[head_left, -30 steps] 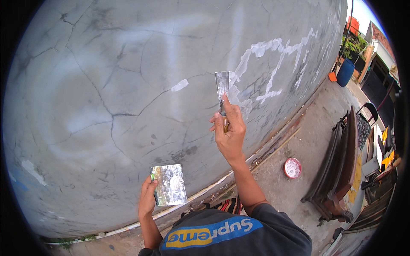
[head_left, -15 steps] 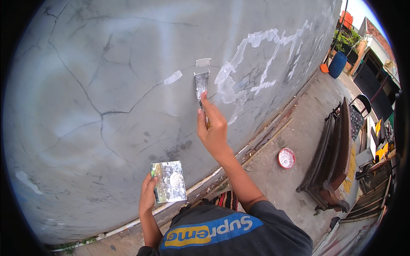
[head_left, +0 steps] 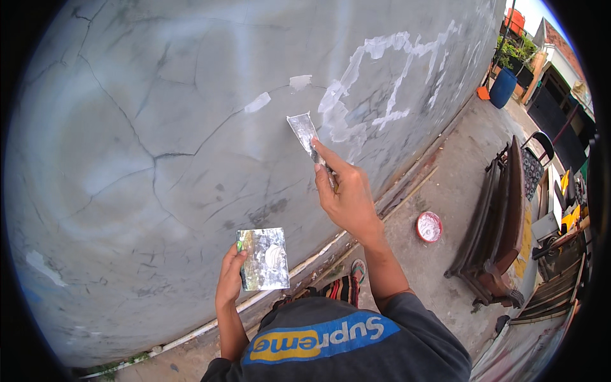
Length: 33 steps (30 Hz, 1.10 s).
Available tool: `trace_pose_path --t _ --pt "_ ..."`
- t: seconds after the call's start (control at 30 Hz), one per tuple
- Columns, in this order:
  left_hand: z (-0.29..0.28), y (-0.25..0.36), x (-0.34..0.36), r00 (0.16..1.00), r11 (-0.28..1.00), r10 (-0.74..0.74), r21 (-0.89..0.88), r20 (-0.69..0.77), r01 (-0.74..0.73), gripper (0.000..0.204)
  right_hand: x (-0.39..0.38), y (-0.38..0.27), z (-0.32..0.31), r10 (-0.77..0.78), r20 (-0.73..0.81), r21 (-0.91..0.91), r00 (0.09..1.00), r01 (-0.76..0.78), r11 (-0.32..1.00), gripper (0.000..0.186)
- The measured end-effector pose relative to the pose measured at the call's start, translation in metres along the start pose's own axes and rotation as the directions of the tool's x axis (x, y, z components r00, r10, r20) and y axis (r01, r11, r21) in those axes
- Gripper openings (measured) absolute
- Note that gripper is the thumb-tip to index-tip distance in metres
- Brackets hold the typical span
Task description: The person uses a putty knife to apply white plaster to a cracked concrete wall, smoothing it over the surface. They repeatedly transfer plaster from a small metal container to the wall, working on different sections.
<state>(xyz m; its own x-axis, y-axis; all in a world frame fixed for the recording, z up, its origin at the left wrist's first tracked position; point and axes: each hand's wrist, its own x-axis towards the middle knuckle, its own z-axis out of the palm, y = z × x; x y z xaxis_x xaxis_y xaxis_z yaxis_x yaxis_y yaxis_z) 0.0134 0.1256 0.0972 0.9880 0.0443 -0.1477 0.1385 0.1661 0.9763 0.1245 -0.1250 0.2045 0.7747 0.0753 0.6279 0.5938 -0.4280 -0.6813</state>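
Note:
My right hand (head_left: 347, 194) is closed round the handle of a putty knife (head_left: 301, 130). Its wide metal blade, smeared white, points up toward the grey cracked wall (head_left: 210, 184), just below a fresh white filler patch (head_left: 300, 82). Another filler patch (head_left: 258, 102) lies to the left along the same crack. Down by the wall's foot, my left hand (head_left: 230, 274) grips the left edge of a flat rectangular board (head_left: 264, 258). A small mound of white filler (head_left: 275, 257) sits on the board's smeared face.
White filler streaks (head_left: 344, 95) cover cracks on the right part of the wall. A red bowl of white paste (head_left: 429, 226) stands on the concrete ground (head_left: 407, 254). Further right are a dark wooden bench (head_left: 493, 229) and a chair (head_left: 533, 169); a blue barrel (head_left: 503, 88) stands far off.
The putty knife has come down and right, away from the upper patch, which now looks flatter and wider. The board has shifted slightly up and right. A sandalled foot now shows.

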Motion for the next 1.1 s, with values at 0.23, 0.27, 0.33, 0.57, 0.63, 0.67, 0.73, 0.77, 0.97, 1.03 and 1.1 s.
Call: trace_pose_path --t 0.23,0.27,0.33,0.57,0.63,0.67,0.73,0.77,0.97,1.03,1.1 --pt "-0.006 -0.008 0.0 1.0 0.999 -0.029 0.024 -0.008 0.029 0.031 0.04 -0.008 -0.013 0.081 0.003 0.068 0.997 -0.081 0.994 0.037" --pt "-0.003 -0.008 0.0 1.0 1.0 -0.022 0.02 -0.021 0.022 0.031 0.033 -0.004 -0.007 0.018 -0.026 0.033 0.999 -0.017 0.999 0.037" --pt "0.0 -0.006 -0.001 0.999 1.0 -0.014 0.019 -0.041 0.015 0.031 0.024 -0.005 -0.006 -0.015 -0.008 -0.006 1.0 0.015 1.0 0.038" --pt "-0.007 -0.003 0.0 0.999 0.999 -0.045 0.03 0.018 0.044 0.033 0.039 -0.009 -0.011 -0.082 -0.116 0.045 0.99 0.088 0.995 0.041" --pt "-0.007 0.0 0.001 0.999 0.999 -0.042 0.035 0.032 0.041 0.033 0.04 -0.008 0.001 -0.111 -0.118 0.035 0.987 0.116 0.993 0.041" --pt "-0.002 0.004 -0.001 0.999 0.999 -0.041 0.029 0.019 0.04 0.033 0.034 -0.007 0.007 -0.093 -0.098 0.03 0.991 0.096 0.995 0.041" --pt "-0.001 0.004 -0.001 0.999 0.999 -0.032 0.017 0.005 0.032 0.032 0.022 -0.01 0.008 -0.036 -0.04 0.031 0.999 0.037 0.999 0.041" --pt "-0.003 0.0 -0.001 1.0 1.0 -0.024 0.011 0.004 0.024 0.032 0.014 -0.009 0.003 0.003 -0.002 0.037 1.0 -0.003 0.999 0.042" --pt "-0.007 -0.003 -0.001 0.999 0.996 -0.031 0.082 -0.005 0.032 0.033 0.028 0.022 0.044 -0.037 -0.28 0.149 0.959 0.082 0.985 0.046" --pt "-0.009 -0.005 -0.001 1.0 0.995 -0.009 0.096 -0.023 0.011 0.034 0.035 0.027 0.064 -0.079 -0.322 0.146 0.943 0.131 0.981 0.047" --pt "-0.002 -0.004 -0.004 0.997 0.997 -0.018 0.078 -0.08 0.024 0.035 0.035 0.029 0.072 -0.082 -0.346 0.162 0.935 0.146 0.976 0.049"
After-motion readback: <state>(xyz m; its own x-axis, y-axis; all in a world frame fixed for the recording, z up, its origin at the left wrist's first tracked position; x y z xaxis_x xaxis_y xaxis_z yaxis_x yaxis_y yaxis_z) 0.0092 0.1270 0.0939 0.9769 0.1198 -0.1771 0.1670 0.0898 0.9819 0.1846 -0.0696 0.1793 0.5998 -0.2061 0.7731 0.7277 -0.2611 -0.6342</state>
